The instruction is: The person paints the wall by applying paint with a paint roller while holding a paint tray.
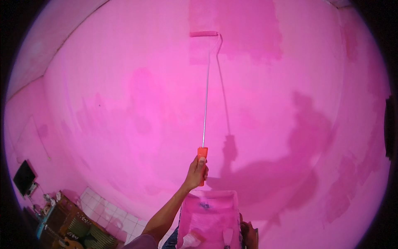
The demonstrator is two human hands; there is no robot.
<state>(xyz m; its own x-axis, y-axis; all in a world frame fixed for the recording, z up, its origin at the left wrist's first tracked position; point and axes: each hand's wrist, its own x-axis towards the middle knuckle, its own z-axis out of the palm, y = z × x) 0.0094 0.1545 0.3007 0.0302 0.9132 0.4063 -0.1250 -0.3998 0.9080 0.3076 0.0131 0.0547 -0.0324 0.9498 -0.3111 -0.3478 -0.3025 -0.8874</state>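
Observation:
My left hand [196,172] grips the orange handle [202,152] of a long paint roller. A thin metal rod [205,102] runs from it up to the pink-coated roller sleeve [203,34], which lies level against the pink wall [161,102]. Around the sleeve is a darker pink patch of paint [248,28]. Below my left hand is a paint tray [235,202] smeared with pink. A paintbrush [191,239] and what looks like a scraper [228,238] rest in it. My right hand [249,233], in shadow and partly hidden, holds the tray's right side.
Shadows of a person and the roller fall on the wall at right. At lower left stand a wooden cabinet [57,218], green striped cushions [90,232] and part of a guitar [70,243]. A dark screen [24,178] hangs beyond. White floor tiles [107,211] show below.

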